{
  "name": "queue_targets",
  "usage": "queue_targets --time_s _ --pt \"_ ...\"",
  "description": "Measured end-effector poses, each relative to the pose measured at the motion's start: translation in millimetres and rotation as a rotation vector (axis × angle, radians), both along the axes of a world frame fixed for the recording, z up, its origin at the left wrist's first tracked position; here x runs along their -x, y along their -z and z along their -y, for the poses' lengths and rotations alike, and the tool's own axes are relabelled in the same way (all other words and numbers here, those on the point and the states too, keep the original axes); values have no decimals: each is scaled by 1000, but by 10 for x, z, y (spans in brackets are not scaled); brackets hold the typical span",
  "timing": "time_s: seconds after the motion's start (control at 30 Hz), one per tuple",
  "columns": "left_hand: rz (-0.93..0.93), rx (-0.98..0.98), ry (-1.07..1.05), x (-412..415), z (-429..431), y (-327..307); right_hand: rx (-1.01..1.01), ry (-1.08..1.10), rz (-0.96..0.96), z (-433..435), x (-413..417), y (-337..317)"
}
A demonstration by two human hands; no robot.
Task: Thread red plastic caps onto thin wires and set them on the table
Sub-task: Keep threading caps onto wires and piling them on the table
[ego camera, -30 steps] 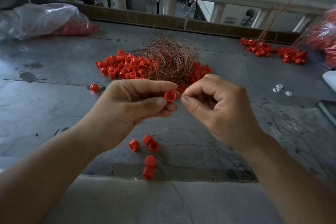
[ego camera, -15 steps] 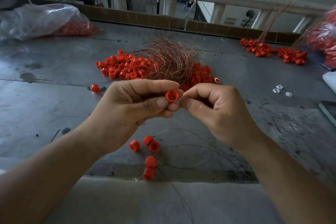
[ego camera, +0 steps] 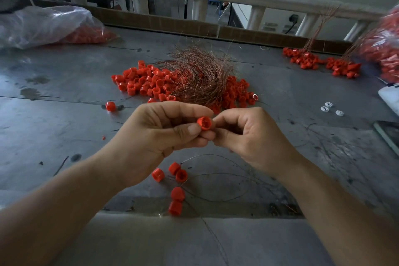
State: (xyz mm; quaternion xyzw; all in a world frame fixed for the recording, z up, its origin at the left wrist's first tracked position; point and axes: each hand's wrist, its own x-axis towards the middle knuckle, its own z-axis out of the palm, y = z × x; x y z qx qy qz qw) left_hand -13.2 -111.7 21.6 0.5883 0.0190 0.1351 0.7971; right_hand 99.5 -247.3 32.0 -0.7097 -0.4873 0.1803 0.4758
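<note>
Pinching one red cap (ego camera: 204, 122) in the left hand (ego camera: 155, 136), fingers (ego camera: 187, 130) curled tight on it, thumb on the near side, forefinger on the far side. Held in the air above the counter (ego camera: 54, 119), mid-scene, open mouth turned toward the camera. Closed the gap over the last second: right hand (ego camera: 250, 138) in from just apart to touching the cap's right side, fingers curled into a narrow pinch; can't tell what they hold, if anything. Reads as the feed-in step under way, wire end presumably at the cap. No wire visible at the pinch, too thin, so can't confirm threaded yet. Barely any shift in the cap itself, same tilt. Small, rigid-looking, cup-shaped, bright red, no visible damage. Just near of the hands: five finished caps (ego camera: 181, 175) lying with thin wires (ego camera: 205, 154) on the counter, unchanged. Far of the hands: loose cap pile (ego camera: 146, 84) with a copper wire bundle (ego camera: 200, 77) lying across it, plenty of stock left. One stray cap (ego camera: 110, 106) off to the left. Far right: more strung caps (ego camera: 313, 60). Far left: clear bag (ego camera: 43, 26) with more red parts. Judging by the stock, long way from done.
</note>
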Motion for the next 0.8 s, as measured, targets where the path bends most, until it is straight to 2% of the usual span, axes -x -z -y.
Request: queue_targets --time_s 0.33,0.8 --pt "2 7 -45 -5 0 -15 -74 90 -21 21 37 -47" --pt "14 -38 -49 2 -5 -6 -63 120 -2 38 42 -54"
